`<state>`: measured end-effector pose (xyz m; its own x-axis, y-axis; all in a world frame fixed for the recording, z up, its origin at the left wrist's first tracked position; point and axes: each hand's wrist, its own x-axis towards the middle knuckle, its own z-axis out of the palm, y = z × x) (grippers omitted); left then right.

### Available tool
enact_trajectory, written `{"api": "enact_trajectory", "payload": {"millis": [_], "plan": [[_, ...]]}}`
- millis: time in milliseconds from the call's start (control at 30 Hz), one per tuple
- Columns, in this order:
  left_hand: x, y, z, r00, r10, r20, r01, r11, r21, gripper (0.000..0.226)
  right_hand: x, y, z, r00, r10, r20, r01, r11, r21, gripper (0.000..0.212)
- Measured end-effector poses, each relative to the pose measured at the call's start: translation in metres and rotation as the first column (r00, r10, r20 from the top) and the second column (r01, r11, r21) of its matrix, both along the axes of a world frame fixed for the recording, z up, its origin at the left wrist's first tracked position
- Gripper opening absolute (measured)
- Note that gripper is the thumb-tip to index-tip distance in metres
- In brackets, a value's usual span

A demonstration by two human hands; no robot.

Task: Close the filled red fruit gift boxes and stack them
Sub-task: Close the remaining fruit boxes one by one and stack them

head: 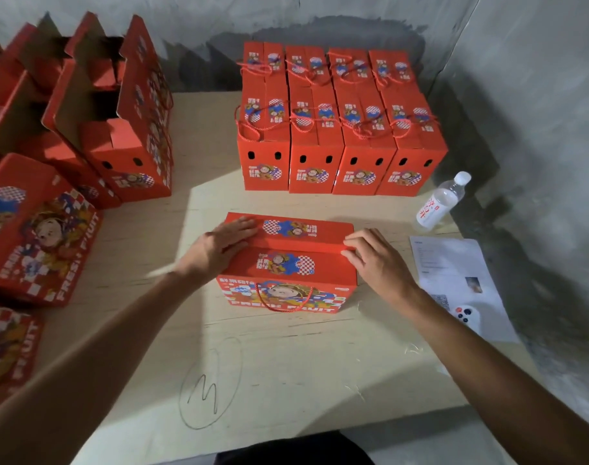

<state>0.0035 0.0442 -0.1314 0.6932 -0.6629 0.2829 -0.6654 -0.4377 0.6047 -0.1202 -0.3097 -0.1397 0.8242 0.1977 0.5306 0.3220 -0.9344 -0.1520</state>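
The red box you are working on sits in the middle of the frame, on the pale wooden table. Its long side runs from left to right across the picture. Its picture side, with the words FRESH FRUIT, faces you, and its top faces up.

Your left hand lies flat on the left part of the top, fingers straight and pressing down. Your right hand rests on the right part of the top, its fingertips on the line where the two flaps meet. Neither hand is gripping anything. The two flaps look folded down and nearly shut.

The table is light wood with a pencil loop drawn on it near the bottom of the frame. Grey, stained walls stand behind it and on the right.

The box is bright red with a cartoon child, blue and white checks, and a red rope handle hanging down its front.

At the upper middle stands a stack of closed boxes, four across and two rows deep. At the upper left are open boxes with their flaps up. More boxes lie at the left edge. On the right are a water bottle, a paper sheet and a white remote.
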Motion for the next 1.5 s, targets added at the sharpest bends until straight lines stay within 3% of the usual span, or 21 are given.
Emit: {"api": "enact_trajectory", "payload": {"millis": [133, 200, 300, 433, 567, 733, 900, 1000, 1167, 1333, 1500], "plan": [[0.007, 0.010, 0.007, 0.996, -0.070, 0.053, 0.066, 0.994, 0.088, 0.039, -0.003, 0.006, 0.001, 0.998, -0.054, 0.021, 0.054, 0.999, -0.004, 0.016], [0.004, 0.008, 0.006, 0.996, -0.049, 0.068, 0.045, 0.997, 0.056, 0.036, -0.003, 0.011, 0.002, 0.996, -0.077, 0.038, 0.078, 0.997, -0.015, 0.014], [-0.004, 0.006, -0.008, 0.993, 0.090, 0.073, -0.085, 0.994, -0.070, 0.027, -0.004, 0.014, 0.003, 0.995, -0.080, 0.056, 0.083, 0.995, -0.050, 0.013], [-0.013, 0.010, -0.018, 0.931, 0.366, -0.014, -0.363, 0.916, -0.170, 0.020, -0.003, 0.015, 0.002, 0.994, -0.087, 0.064, 0.093, 0.990, -0.103, 0.015], [-0.016, 0.010, -0.019, 0.905, 0.424, -0.035, -0.423, 0.889, -0.175, 0.022, -0.002, 0.014, 0.003, 0.991, -0.094, 0.093, 0.106, 0.986, -0.128, 0.018], [-0.020, 0.010, -0.014, 0.906, 0.424, -0.012, -0.419, 0.891, -0.176, 0.023, 0.013, 0.029, 0.024, 0.991, -0.136, 0.007, 0.133, 0.955, -0.266, 0.037], [-0.026, 0.006, -0.008, 0.891, 0.454, -0.007, -0.450, 0.881, -0.144, 0.021, 0.046, 0.088, 0.027, 0.981, -0.098, -0.170, 0.080, 0.991, -0.111, 0.046], [-0.025, 0.005, -0.008, 0.883, 0.470, 0.007, -0.465, 0.875, -0.136, 0.020, 0.057, 0.105, 0.018, 0.993, -0.078, -0.090, 0.068, 0.992, -0.107, 0.045], [-0.026, 0.003, -0.008, 0.879, 0.473, 0.052, -0.464, 0.877, -0.128, 0.019, 0.057, 0.107, 0.008, 0.999, -0.031, 0.040, 0.040, 0.970, -0.238, 0.034], [-0.028, 0.010, -0.005, 0.871, 0.452, 0.190, -0.458, 0.889, -0.015, 0.018, 0.040, 0.069, 0.009, 0.990, 0.114, -0.077, -0.123, 0.984, -0.126, 0.019], [-0.025, 0.009, -0.007, 0.877, 0.407, 0.253, -0.418, 0.908, -0.011, 0.022, 0.003, 0.002, 0.002, 0.999, 0.034, -0.027, -0.031, 0.994, 0.104, 0.022]]}}
